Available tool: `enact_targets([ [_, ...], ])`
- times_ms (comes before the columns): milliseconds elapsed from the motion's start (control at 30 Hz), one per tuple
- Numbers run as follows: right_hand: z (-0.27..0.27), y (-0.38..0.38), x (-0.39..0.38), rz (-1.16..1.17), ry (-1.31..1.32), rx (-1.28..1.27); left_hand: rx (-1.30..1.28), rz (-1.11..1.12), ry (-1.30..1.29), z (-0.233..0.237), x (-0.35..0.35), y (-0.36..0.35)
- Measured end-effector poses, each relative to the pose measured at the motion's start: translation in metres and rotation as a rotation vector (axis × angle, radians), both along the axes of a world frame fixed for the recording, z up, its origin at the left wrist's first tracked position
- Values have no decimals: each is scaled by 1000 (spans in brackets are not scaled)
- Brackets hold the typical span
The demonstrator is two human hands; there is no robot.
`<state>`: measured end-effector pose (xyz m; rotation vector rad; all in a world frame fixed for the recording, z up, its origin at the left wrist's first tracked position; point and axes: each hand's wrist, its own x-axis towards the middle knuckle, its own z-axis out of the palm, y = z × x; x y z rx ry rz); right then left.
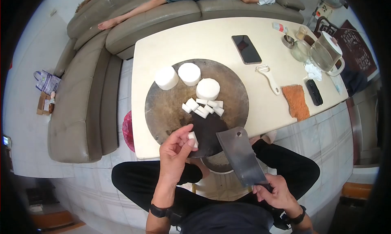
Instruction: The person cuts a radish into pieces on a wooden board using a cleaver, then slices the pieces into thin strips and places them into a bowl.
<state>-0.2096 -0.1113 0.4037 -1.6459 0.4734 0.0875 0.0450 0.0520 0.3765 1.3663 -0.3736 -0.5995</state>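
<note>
While the person sits at the table, the left hand pinches 1 small white piece between the thumb and the fingers. It is held over the near edge of the round cutting board. The right hand is closed around the handle of a cleaver.

The white piece looks firm and wet, like a cut root, so it is likely light, stiff and a bit slippery. A pinch on its 2 flat sides seems the best hold. It is a short block, and its long side seems to stand up and down in the fingers, but it is too small to be sure.

The cleaver looks heavy and hard, with a wide flat blade. The safe place to hold it is the handle, far from the sharp edge. Its long line runs from the handle at the lower right up to the blade end at the upper left, which points at the board.

On the board sit 3 big white round chunks and a little heap of small cut pieces. A phone, a peeler and an orange cloth lie to the right.
</note>
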Motion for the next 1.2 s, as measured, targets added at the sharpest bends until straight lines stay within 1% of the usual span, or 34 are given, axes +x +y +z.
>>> enact_targets([
  [33, 1, 1, 3, 0, 7, 2, 2, 0, -1, -2, -1, 3],
  [100, 3, 3, 8, -15, 30, 7, -152, -55, 285, -5, -2, 7],
  [267, 10, 7, 18, -35, 78, -29, -164, -19, 301, -5, -9, 5],
  [333, 13, 9, 22, -27, 37, -176, -34, 0, 128, -5, -11, 4],
  [367, 13, 10, 22, -26, 39, -179, -38, 0, 130, -6, -11, 4],
  [433, 12, 11, 23, -25, 44, -309, -6, -36, 33, -9, -11, 3],
  [467, 15, 12, 25, -26, 47, -313, -10, -38, 37, -9, -12, 2],
  [533, 25, 11, 31, -17, 149, -333, 246, 45, -191, -6, -13, 0],
  [567, 28, 11, 32, -16, 154, -336, 243, 45, -186, -5, -13, -1],
  [633, 31, 12, 33, 33, 139, -422, 489, 118, -834, -4, -11, -1],
  [667, 31, 13, 34, 36, 144, -421, 490, 119, -828, -5, -10, -1],
  [733, 31, 13, 35, 71, 87, -569, 422, 234, -908, -9, -10, -1],
  [867, 38, 11, 45, 80, 87, -567, 349, 261, -912, -27, -16, 10],
  [933, 40, 11, 51, 113, 33, -674, 227, 289, -1089, -39, -19, 11],
  [967, 41, 11, 54, 116, 37, -670, 231, 288, -1084, -43, -18, 10],
  [1033, 42, 13, 61, 176, -81, -775, 179, 253, -1173, -47, -16, 6],
  [1067, 44, 13, 65, 176, -77, -772, 169, 235, -1189, -46, -15, 4],
  [1133, 48, 15, 72, 297, -5, -808, 179, 230, -1202, -46, -13, 3],
  [1200, 49, 16, 79, 313, -17, -824, 189, 216, -1215, -47, -11, 4],
])
